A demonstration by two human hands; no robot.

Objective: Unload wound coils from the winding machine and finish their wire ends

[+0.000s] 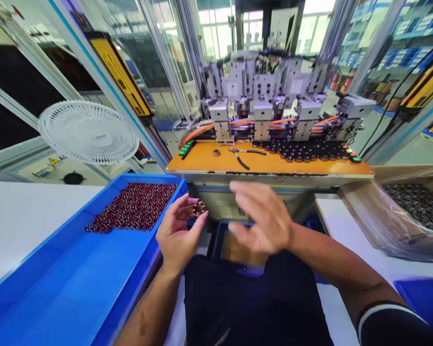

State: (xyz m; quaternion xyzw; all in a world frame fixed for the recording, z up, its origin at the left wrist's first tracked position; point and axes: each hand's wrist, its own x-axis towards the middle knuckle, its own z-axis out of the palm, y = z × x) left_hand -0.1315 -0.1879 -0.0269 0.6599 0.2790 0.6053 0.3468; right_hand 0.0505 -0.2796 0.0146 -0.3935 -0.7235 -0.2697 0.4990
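1. The left hand (178, 235) pinches a small ring (199, 207) between its thumb and fingers, with the thumb reaching up from below.
2. The ring is in the air, in front of the orange tabletop (198, 163) and just right of the near corner of a blue tray (72, 283).
3. The ring's open round face is turned toward the person, so the axis through its hole runs roughly from the person toward the machine (263, 91). Its exact tilt, and how deep it is along that axis, cannot be told at this size.
4. The right hand (261, 221) is spread in the air to the right of the ring, well apart from it. Its fingers stretch leftward, with the thumb apart below them; the hand is blurred.
5. The tray runs slantwise along the person's left side. A heap of small dark red parts (137, 206) fills its far end.
6. On the tabletop, one more ring (216, 152) sits left of a pair of pliers (242, 156). The pliers' nose points left and away from the person; one handle runs to the right, the other toward the person.
7. Farther right, black round parts (306, 151) stand packed in rows in front of the machine.
8. At the far right, a box (364, 204) lined with clear plastic holds many dark pieces (422, 202).
9. A white fan (90, 132) stands beyond the tray.
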